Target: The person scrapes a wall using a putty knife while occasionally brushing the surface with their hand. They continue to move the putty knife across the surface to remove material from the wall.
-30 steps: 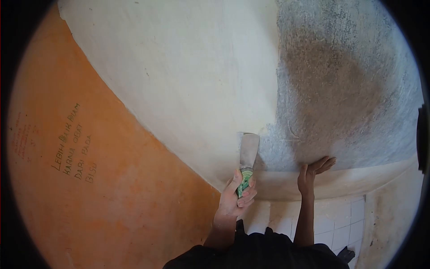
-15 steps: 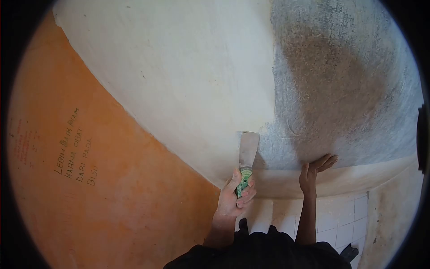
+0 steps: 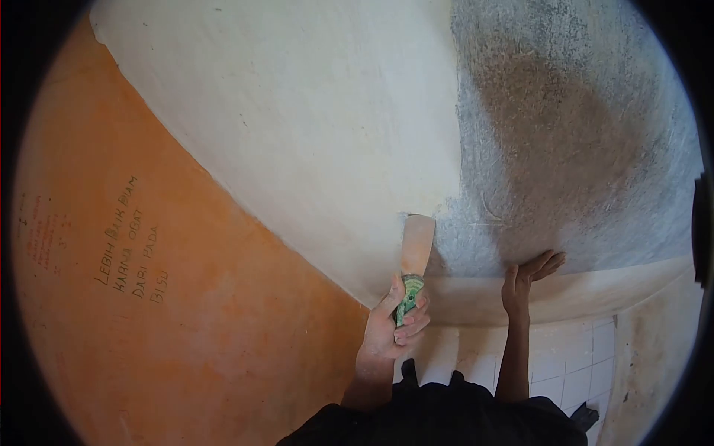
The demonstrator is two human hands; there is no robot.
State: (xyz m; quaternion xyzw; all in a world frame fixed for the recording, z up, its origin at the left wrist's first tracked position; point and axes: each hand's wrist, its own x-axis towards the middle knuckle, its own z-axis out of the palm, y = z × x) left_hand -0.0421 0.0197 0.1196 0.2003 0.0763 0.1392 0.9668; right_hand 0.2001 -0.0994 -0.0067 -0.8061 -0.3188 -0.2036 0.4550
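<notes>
My left hand (image 3: 391, 325) is closed around the green handle of a putty knife (image 3: 417, 249), its wide metal blade pointing up and away from me. The blade's end touches the wall where the white coating (image 3: 335, 134) meets the rough grey patch (image 3: 476, 238). My right hand (image 3: 522, 286) is open and lies against the lower part of the grey patch, thumb apart and fingers stretched to the right. Its palm is turned from view.
An orange painted wall (image 3: 208, 327) with handwriting fills the left side. Below the grey patch runs a pale band of wall (image 3: 587, 293), then white floor tiles (image 3: 573, 364). A dark object (image 3: 583, 417) sits at the lower right. A shadow falls across the grey patch.
The whole view has shifted slightly. The putty knife's blade stays at the coating's edge and catches more light now. My right hand keeps its place on the wall.
</notes>
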